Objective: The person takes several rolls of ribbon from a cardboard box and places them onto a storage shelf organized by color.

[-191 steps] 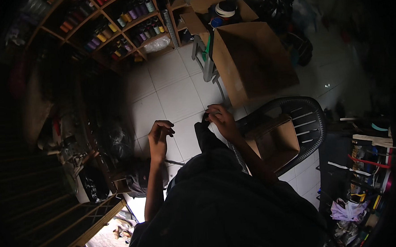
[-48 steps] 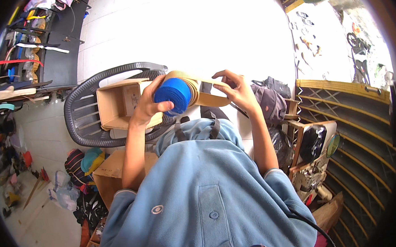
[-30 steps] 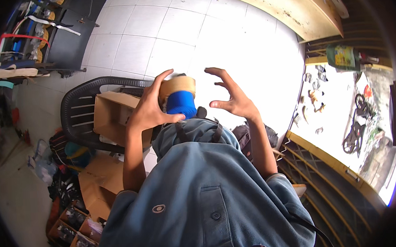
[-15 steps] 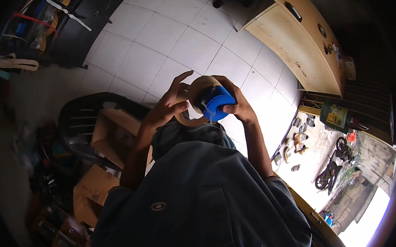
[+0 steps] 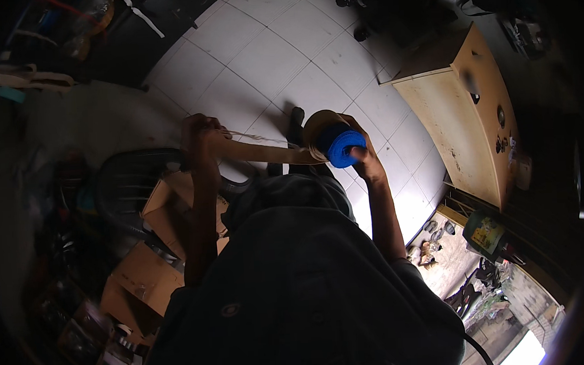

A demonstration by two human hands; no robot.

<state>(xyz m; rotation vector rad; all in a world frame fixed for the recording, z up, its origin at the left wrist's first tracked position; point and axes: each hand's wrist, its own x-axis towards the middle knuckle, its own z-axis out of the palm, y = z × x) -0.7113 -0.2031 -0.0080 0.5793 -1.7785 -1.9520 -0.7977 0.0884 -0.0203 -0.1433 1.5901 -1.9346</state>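
My right hand (image 5: 365, 157) grips a roll of blue band (image 5: 346, 148) and a tan roll (image 5: 322, 125) set against its far left side; my thumb presses the blue one. From the tan roll a wide tan strip (image 5: 264, 151) stretches left, fairly taut, to my left hand (image 5: 200, 129), which is closed on its free end. A thin pale thread (image 5: 256, 137) runs above the strip between the two. The left fingers are dark and a little blurred, and most of the right fingers are hidden behind the rolls.
A black plastic chair (image 5: 117, 185) with open cardboard boxes (image 5: 142, 279) stands at my left. A wooden cabinet (image 5: 433, 102) is on the right over white floor tiles (image 5: 259, 58). At lower right, shoes (image 5: 431, 248) lie by a bright doorway. A dark table (image 5: 165, 30) is far left.
My left hand has moved left, away from the rolls, drawing the tan strip out from a loose loop into a long stretch. My right hand with the rolls has shifted slightly right.
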